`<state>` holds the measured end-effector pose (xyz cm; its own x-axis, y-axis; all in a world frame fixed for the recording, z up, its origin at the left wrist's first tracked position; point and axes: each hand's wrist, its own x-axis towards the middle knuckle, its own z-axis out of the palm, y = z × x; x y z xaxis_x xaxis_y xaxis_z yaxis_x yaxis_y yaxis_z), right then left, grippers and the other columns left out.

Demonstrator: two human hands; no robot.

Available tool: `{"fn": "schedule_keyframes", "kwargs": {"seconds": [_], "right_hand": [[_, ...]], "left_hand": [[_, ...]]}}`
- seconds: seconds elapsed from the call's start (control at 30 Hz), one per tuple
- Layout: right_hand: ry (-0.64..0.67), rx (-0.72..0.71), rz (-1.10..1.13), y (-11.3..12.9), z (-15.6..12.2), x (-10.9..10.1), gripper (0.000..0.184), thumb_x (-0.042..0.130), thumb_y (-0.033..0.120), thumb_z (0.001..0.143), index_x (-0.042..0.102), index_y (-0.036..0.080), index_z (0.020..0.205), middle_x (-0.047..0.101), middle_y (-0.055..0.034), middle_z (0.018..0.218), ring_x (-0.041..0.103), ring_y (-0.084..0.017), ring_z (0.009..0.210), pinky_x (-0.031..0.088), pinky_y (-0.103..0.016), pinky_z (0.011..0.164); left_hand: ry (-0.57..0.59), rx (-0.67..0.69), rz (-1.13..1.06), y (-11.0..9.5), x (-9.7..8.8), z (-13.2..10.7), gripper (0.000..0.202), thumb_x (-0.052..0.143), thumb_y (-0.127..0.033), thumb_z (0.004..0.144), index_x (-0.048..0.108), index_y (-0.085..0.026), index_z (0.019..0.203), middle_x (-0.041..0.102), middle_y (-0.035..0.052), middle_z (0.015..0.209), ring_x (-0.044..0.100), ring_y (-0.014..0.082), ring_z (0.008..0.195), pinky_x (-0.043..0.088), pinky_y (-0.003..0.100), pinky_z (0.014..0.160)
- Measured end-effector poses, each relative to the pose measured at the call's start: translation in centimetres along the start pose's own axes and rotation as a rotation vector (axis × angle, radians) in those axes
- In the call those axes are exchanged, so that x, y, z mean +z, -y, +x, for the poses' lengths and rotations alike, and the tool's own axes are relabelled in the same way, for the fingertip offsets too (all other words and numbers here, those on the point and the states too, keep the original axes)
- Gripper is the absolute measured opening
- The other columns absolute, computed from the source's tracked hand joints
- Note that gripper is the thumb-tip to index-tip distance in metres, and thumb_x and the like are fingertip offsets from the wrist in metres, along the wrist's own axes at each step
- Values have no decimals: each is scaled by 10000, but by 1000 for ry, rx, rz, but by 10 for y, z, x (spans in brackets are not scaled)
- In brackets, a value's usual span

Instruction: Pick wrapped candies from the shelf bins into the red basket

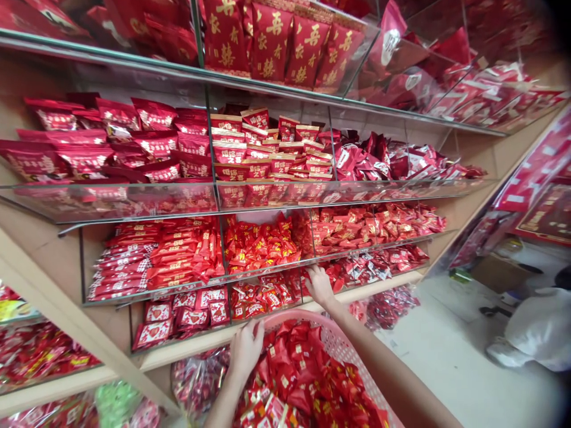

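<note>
Red foil candy packets (285, 380) lie heaped in a pink plastic basket (332, 339) at the bottom centre of the frame, just below the shelving. At the lower left, a clear bag of red sweets (198, 380) sits against the basket. The left hand (246, 351) is at the basket's left side, its fingers spread among the packets; whether it has hold of anything, I cannot tell. Above, gold-lettered red bags (270, 41) fill the top shelf, and glass-fronted shelf bins (263, 244) of red-wrapped sweets run across the middle. The right hand (319, 285) reaches to the front of a low bin of red sweet packets (375, 267), fingers curled down against the wrappers, though any grip is hidden. Further right, a cardboard box (499, 273) stands on the pale floor (439, 368), near a person in white clothes (539, 327) crouching at the right edge.
</note>
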<state>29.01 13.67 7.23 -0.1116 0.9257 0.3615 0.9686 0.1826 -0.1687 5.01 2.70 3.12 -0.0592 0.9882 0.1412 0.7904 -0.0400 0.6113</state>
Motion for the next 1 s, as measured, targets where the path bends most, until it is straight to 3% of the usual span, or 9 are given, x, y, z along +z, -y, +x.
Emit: {"fn": "schedule_keyframes", "kwargs": {"seconds": [0.13, 0.27, 0.53, 0.7, 0.8, 1.0], "right_hand": [[-191, -74, 249, -5, -24, -8, 359, 406, 171, 795, 520, 148, 1134, 515, -108, 1139, 452, -215, 1029, 383, -355, 881], [-271, -9, 493, -3, -69, -22, 345, 446, 244, 810, 517, 174, 1140, 486, -110, 1161, 441, -216, 1091, 369, -392, 938], [-146, 336, 1034, 26, -148, -57, 259, 547, 386, 768, 658, 196, 903, 605, -88, 1010, 546, -216, 984, 433, -360, 885], [4, 666, 1388, 46, -171, -44, 296, 611, 447, 704, 664, 219, 887, 630, -64, 1034, 557, -245, 1008, 447, -380, 894], [25, 728, 1581, 49, -178, -26, 305, 629, 445, 693, 664, 203, 875, 634, -58, 995, 577, -228, 977, 451, -369, 899], [55, 762, 1609, 47, -183, -13, 301, 662, 426, 667, 676, 181, 841, 649, -61, 955, 582, -209, 966, 459, -337, 884]], "left_hand": [[17, -1, 6, -1, -1, 0, 343, 350, -403, 864, 633, -222, 938, 702, 49, 833, 628, 149, 700, 372, 219, 634], [19, 3, 2, -1, -1, 0, 352, 335, -411, 869, 626, -223, 932, 701, 47, 844, 628, 151, 712, 372, 221, 641], [11, 8, -4, -1, 0, 0, 352, 345, -408, 864, 627, -218, 956, 698, 48, 871, 629, 155, 743, 382, 228, 676], [24, 5, 3, -2, -1, -2, 351, 337, -409, 870, 622, -218, 947, 701, 45, 819, 621, 146, 680, 367, 221, 631], [22, 6, -1, -2, -1, -2, 340, 345, -406, 871, 621, -219, 939, 700, 42, 814, 615, 138, 665, 357, 213, 617], [15, 4, 27, -1, -1, -1, 336, 348, -410, 870, 620, -227, 941, 696, 39, 788, 616, 143, 666, 348, 214, 611]]}}
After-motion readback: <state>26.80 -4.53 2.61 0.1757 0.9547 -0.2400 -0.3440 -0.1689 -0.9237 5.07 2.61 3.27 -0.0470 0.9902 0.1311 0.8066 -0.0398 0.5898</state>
